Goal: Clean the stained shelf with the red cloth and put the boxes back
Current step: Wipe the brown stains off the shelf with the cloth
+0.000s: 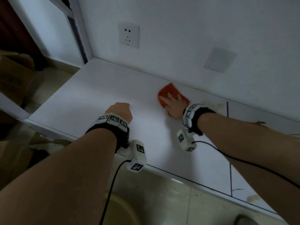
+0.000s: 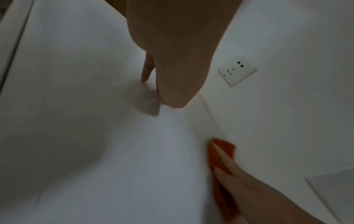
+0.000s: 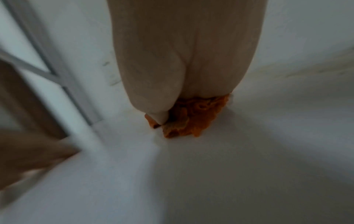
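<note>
The red cloth (image 1: 170, 90) lies on the white shelf top (image 1: 81, 98) close to the back wall. My right hand (image 1: 172, 102) presses flat on it with straight, spread fingers; the right wrist view shows crumpled cloth (image 3: 195, 118) under the palm. My left hand (image 1: 119, 111) rests on bare shelf to the left of the cloth, fingers curled under, holding nothing; its thumb tip (image 2: 146, 74) touches the surface. Yellowish stains (image 1: 218, 106) mark the shelf beside the right wrist, and another stain (image 1: 253, 198) sits near the front right edge. Cardboard boxes (image 1: 14, 75) stand on the floor at the left.
A wall socket (image 1: 128, 35) and a blank cover plate (image 1: 220, 60) sit on the wall above the shelf. A metal frame (image 1: 78, 34) rises at the shelf's left end. More cardboard (image 1: 17, 153) lies below the front left edge. Cables trail from both wrists.
</note>
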